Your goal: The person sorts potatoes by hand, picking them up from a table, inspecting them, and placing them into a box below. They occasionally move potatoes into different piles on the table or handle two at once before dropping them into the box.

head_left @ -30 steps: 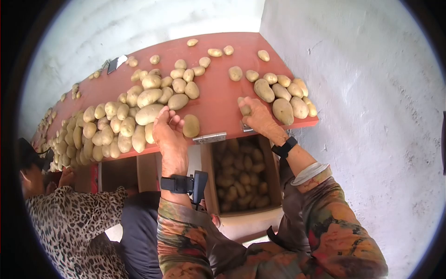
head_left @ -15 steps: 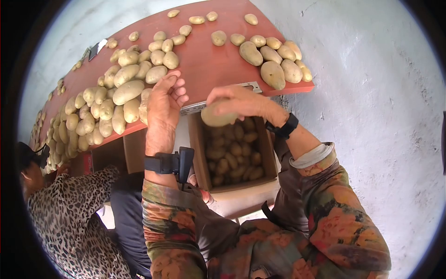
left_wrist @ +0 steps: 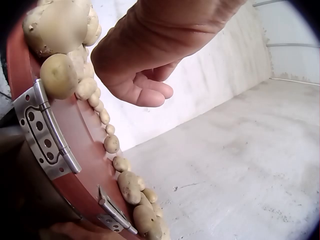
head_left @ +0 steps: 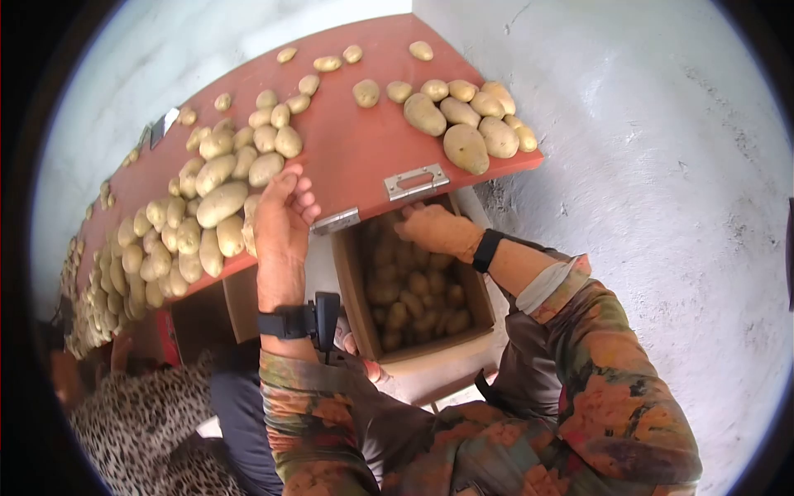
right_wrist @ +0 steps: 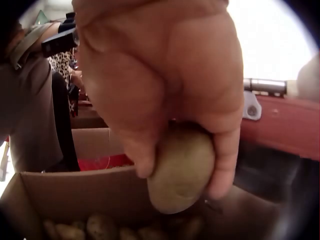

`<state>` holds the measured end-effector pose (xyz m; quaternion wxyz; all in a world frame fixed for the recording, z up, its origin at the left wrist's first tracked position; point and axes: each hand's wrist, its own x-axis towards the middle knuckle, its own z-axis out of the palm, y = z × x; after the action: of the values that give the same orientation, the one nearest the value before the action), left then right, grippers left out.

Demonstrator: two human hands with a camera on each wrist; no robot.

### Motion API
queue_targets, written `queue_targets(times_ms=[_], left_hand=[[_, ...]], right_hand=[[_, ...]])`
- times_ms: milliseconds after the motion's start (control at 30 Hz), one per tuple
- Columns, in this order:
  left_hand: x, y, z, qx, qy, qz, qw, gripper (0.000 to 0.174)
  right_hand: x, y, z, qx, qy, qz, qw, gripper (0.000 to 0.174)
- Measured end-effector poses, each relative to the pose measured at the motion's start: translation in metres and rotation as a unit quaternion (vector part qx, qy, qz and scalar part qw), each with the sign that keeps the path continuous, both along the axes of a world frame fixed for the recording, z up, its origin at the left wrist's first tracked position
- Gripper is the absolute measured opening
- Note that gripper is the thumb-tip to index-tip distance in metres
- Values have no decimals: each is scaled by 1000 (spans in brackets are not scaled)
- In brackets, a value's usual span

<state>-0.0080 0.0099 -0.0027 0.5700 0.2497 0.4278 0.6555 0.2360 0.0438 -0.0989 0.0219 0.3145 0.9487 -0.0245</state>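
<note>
In the right wrist view my right hand (right_wrist: 170, 75) grips a potato (right_wrist: 182, 170) between thumb and fingers, above more potatoes in the cardboard box (right_wrist: 85, 192). From the head view, that right hand (head_left: 438, 230) reaches down into the upper end of the box (head_left: 432, 349), and its potato is hidden. My left hand (head_left: 281, 221) hovers at the table's front edge beside a big heap of potatoes (head_left: 222, 205). Its fingers are loosely bent with nothing between them, as the left wrist view of this hand (left_wrist: 145, 45) also shows.
The red table (head_left: 356, 149) carries a smaller potato group (head_left: 465, 149) at its right end and scattered ones behind. Metal hinges (head_left: 416, 181) sit along the front edge. A rough wall (head_left: 628, 165) bounds the right side. Another person in a leopard-print top (head_left: 157, 430) sits at left.
My right hand left the tabletop, came over the box with a potato, then went lower into it. A potato beside my left hand is gone from the table. My left hand stays near the heap.
</note>
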Motion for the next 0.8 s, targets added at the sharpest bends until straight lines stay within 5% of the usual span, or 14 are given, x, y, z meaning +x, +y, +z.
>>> queue_targets(times_ms=[100, 200, 367, 567, 800], left_hand=[[1, 0, 0, -2, -5, -5, 1000, 21], [6, 1, 3, -3, 0, -8, 1000, 20], [19, 7, 0, -15, -1, -8, 1000, 20], [40, 14, 0, -3, -12, -13, 1000, 17], [48, 15, -1, 2, -18, -10, 1000, 17]], right_hand=[[3, -1, -13, 90, 27, -7, 996, 18], [-7, -8, 3, -77, -43, -23, 996, 19], [-17, -12, 29, -99, 39, 12, 994, 19], [-17, -1, 51, -46, 149, 4, 988, 16], [4, 30, 79, 125, 226, -174, 950, 18]])
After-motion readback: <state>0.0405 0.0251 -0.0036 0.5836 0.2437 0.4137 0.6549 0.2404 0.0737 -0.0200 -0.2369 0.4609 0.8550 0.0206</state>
